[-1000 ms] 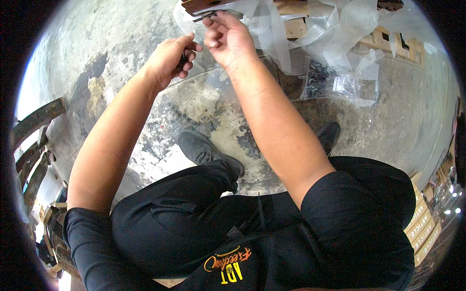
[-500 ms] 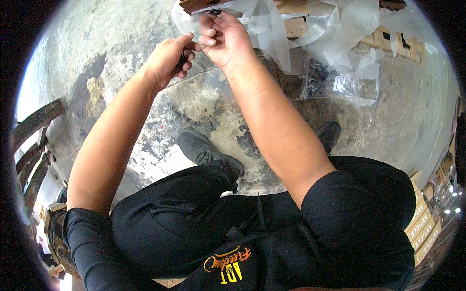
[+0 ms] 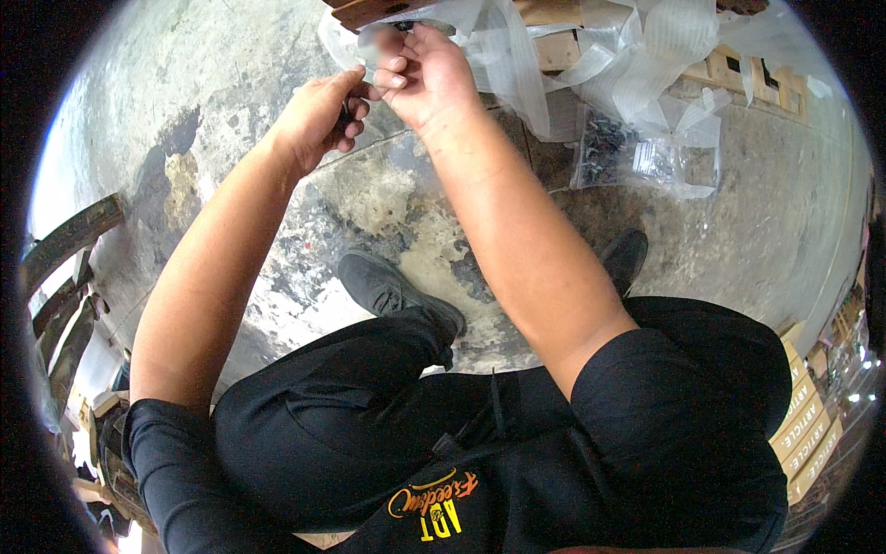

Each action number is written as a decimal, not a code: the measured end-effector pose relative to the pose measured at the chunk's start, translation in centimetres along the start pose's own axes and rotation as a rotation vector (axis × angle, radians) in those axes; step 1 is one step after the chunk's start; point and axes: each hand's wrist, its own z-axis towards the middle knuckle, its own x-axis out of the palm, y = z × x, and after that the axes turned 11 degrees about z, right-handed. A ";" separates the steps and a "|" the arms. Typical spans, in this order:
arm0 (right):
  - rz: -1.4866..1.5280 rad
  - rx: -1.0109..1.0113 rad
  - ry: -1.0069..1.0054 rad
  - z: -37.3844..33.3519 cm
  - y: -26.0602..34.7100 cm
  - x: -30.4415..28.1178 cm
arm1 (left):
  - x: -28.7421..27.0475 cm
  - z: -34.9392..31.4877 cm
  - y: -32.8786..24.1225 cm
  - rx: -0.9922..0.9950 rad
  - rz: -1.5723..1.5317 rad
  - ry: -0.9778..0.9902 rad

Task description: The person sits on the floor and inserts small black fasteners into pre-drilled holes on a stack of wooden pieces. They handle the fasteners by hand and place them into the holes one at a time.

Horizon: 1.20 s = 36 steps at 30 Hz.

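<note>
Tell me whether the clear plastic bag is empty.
Not empty: dark pieces show through the left part of the clear plastic bag.

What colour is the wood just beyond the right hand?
The wood is reddish brown; see the head view.

Brown wooden piece [image 3: 392, 9]: top edge of frame, left of center. Cropped by the border, full shape can't be told. Near corner points down; visible lower edge slants up to the right. Dark, narrow part [image 3: 437, 27]: just below the wood in the frame, at fingertips of right grip [image 3: 432, 85]. Mostly covered, blur beside it; can't tell if it touches the wood. Small dark item [image 3: 346, 117]: upper left of center, inside curled fingers of left grip [image 3: 318, 113]. Only a sliver shows; kind and tilt unclear.
</note>
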 end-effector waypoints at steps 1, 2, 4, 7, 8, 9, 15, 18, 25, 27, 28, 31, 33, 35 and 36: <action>0.011 0.037 -0.004 0.0 0.1 0.0 | 0.0 0.0 0.0 -0.004 -0.002 -0.005; 0.022 0.074 -0.008 -0.1 0.1 0.0 | 0.1 0.1 0.0 -0.008 -0.003 -0.011; 0.024 0.058 0.002 0.0 0.1 0.2 | 0.1 0.1 -0.1 -0.009 -0.007 -0.011; 0.039 0.064 0.042 0.0 0.2 0.4 | 0.1 0.1 -0.2 -0.002 -0.005 -0.007; 0.050 0.080 0.055 0.0 -0.1 0.5 | 0.1 0.1 -0.1 -0.010 -0.001 -0.021; 0.041 0.079 0.012 -0.3 -0.3 0.5 | 0.0 0.0 0.0 -0.018 0.003 -0.035; -0.002 0.034 0.011 -0.1 0.1 0.4 | 0.1 -0.1 -0.2 0.003 0.001 -0.025; 0.028 0.074 -0.006 -0.3 -0.1 0.0 | 0.0 -0.2 0.0 -0.007 0.002 -0.033; 0.014 0.055 -0.008 0.0 0.1 -0.2 | -0.4 -0.3 0.3 0.009 0.029 -0.011; 0.023 0.042 -0.011 0.1 0.1 -0.2 | -0.3 -0.3 0.3 0.005 0.018 -0.007; 0.018 0.011 -0.022 0.2 -0.1 -0.2 | -0.3 -0.3 0.3 0.009 0.021 -0.001; -0.018 0.003 0.008 0.4 0.5 -0.4 | 0.0 -0.2 -0.1 0.028 0.025 0.017; -0.029 0.034 0.004 0.2 0.2 -0.3 | -0.2 -0.3 0.2 0.015 0.019 0.009; -0.035 0.045 -0.033 0.0 0.1 -0.1 | -0.2 -0.4 0.3 0.003 0.020 -0.010; -0.057 0.018 -0.040 0.0 0.1 -0.1 | -0.1 -0.3 0.3 0.001 0.021 -0.017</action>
